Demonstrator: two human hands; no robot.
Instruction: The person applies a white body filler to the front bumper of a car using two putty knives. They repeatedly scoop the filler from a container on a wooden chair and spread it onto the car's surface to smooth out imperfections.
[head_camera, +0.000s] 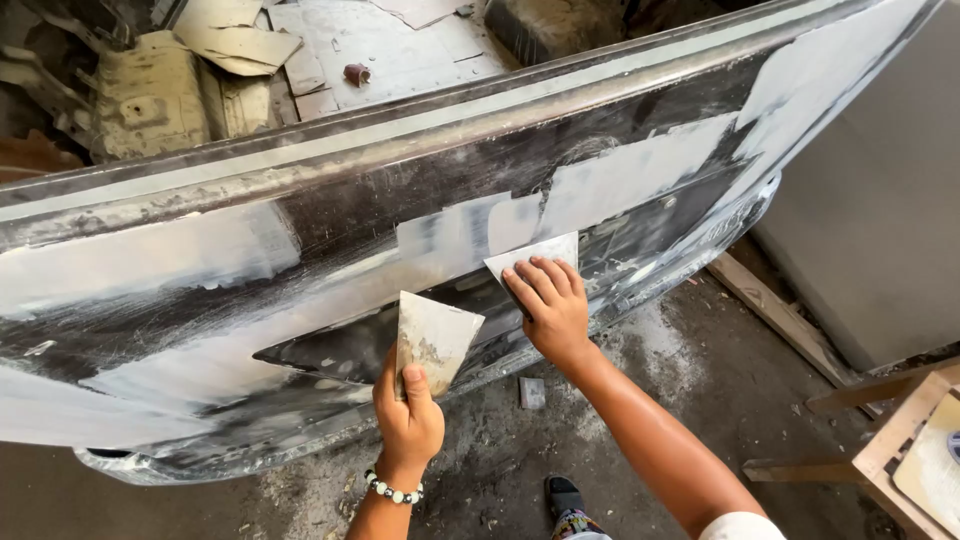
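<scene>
A: Count of tools in hand?

B: Two metal spreader blades. One per hand. Left hand (408, 420) is clamped round the narrow end of the first spreader (433, 338), thumb up its back, blade fanning up and away, smeared with grey filler. It sits just off the lower edge of the car body panel (330, 210), near centre.

A: And the right?

B: Right hand (550, 305) has four fingers (540, 280) spread flat on the second spreader (535, 255), pressing it against the panel. Hand flat, not curled. Blade is just right of and above the first one, close but not touching.

A: Panel state?

B: One dark panel, running left to far right, tilted. Several pale filler patches; I count four large ones, edges blur so don't hold me to it.

A: Anything else?

B: One bead bracelet (393, 489) on the left wrist. One small square scrap (532, 392) on the dusty floor (640, 380) under the panel. One wooden frame (880, 440) near right. One shoe (563, 494) at bottom.
</scene>
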